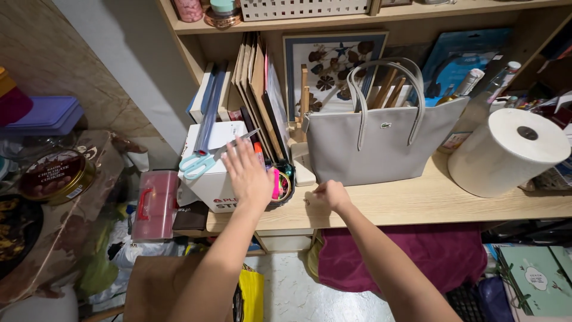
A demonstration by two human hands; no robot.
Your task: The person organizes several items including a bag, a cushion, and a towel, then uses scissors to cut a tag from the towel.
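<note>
Head view, looking down over a cluttered wooden counter (429, 206). Left hand (247, 176) stretched forward, fingers (235, 152) spread and flat, palm down, resting on or just above a white box (217, 179) and the rim of a small dark basket (285, 188) of pens; nothing gripped. Teal-handled scissors (202, 162) lying on the box top, just left of the fingertips, blades pointing toward the upright folders (259, 95). Right hand (329, 195) low on the counter edge, fingers curled together into a loose fist, touching the wood just beside the basket and in front of a grey tote bag (381, 137); cannot tell whether anything small is pinched inside. Paper towel roll (509, 155) well apart at far right; pink container (155, 203) hanging off to the left below the box. Judgement: reach best kept slow, left palm steady against the box so the scissors do not slide off; right fist useful as a brace on the counter.
</note>
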